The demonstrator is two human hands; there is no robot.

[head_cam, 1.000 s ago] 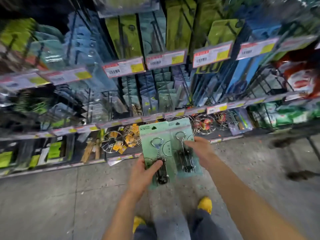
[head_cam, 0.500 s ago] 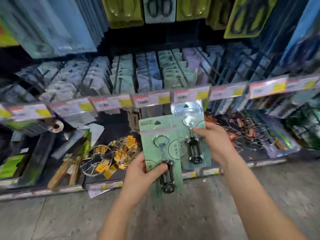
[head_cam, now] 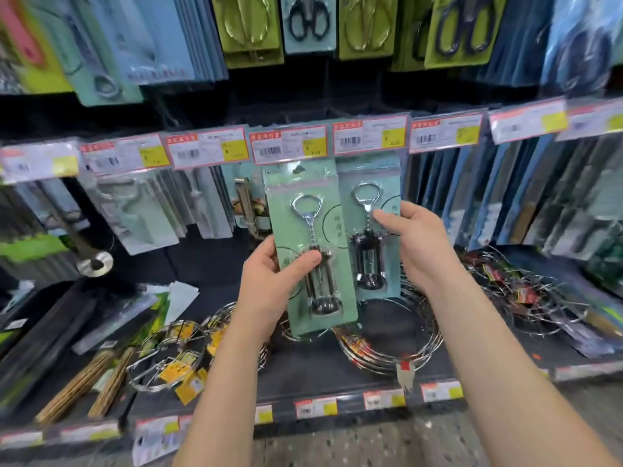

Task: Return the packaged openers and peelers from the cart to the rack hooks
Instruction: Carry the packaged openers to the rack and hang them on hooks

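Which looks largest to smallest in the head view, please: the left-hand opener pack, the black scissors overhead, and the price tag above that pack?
1. Left-hand opener pack, though it is nearest the camera.
2. Black scissors, cropped by the frame.
3. Price tag, about the scissors' size, so those two are unsure.

We reached both bare forearms up from the lower frame toward its centre. Our left hand [head_cam: 274, 281] pinched with thumb in front; our right hand [head_cam: 416, 242] gripped likewise, slightly higher.
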